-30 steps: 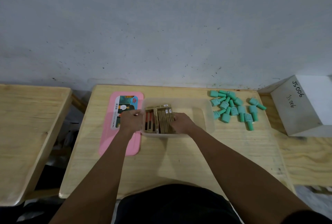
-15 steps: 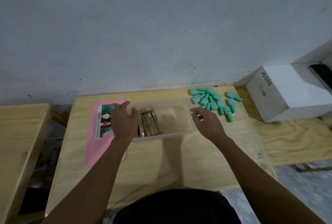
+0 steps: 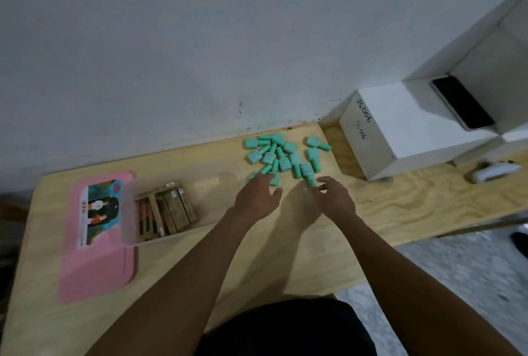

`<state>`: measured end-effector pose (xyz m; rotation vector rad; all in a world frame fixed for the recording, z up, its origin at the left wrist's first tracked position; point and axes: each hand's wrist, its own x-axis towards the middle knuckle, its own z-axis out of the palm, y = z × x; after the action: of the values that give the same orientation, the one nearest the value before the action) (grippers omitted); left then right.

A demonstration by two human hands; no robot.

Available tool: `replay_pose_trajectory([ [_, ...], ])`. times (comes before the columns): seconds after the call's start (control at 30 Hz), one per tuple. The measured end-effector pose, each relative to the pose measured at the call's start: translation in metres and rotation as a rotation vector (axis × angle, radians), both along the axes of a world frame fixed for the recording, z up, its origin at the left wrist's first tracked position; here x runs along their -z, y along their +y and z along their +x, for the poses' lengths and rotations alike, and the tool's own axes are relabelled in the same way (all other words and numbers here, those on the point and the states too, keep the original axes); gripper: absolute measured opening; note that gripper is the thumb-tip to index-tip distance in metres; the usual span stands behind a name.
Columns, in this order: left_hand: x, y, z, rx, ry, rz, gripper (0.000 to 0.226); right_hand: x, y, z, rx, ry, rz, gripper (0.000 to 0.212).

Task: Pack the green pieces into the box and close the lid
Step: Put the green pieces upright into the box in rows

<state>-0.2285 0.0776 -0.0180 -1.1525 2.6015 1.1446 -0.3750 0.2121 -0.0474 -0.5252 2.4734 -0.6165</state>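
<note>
Several green pieces (image 3: 284, 155) lie in a loose pile at the back of the wooden table, right of centre. A clear plastic box (image 3: 128, 212) stands left of them, with brown and red sticks packed in its left part. Its pink lid (image 3: 97, 264) lies flat under and beside the box's left end. My left hand (image 3: 258, 195) hovers at the pile's near edge with fingers spread, its fingertips touching the closest pieces. My right hand (image 3: 333, 197) is beside it with fingers apart, its tips at one green piece. Neither hand clearly holds anything.
A white box (image 3: 405, 132) marked JS006 stands right of the pile, with a black phone (image 3: 463, 102) on the ledge above. A white device (image 3: 491, 172) lies on the right table. The wall rises just behind the pile.
My hands left the box and moved right to the green pile. The head camera turned right, so the box and lid now sit further left.
</note>
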Motion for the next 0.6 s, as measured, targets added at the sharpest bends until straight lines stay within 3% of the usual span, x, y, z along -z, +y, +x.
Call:
replay_pose_trajectory([
  [0.2,0.021,-0.005,-0.045,-0.125,-0.217,-0.099,0.045,0.012,-0.017,-0.027,-0.036,-0.013,0.027,0.038],
  [0.47,0.04,-0.006,-0.073,-0.289,-0.309,-0.216,0.036,0.015,-0.02,-0.039,-0.109,0.008,0.068,0.032],
  [0.6,0.045,-0.01,-0.082,-0.336,-0.327,-0.174,0.037,0.016,-0.02,-0.047,-0.132,-0.02,0.08,0.03],
])
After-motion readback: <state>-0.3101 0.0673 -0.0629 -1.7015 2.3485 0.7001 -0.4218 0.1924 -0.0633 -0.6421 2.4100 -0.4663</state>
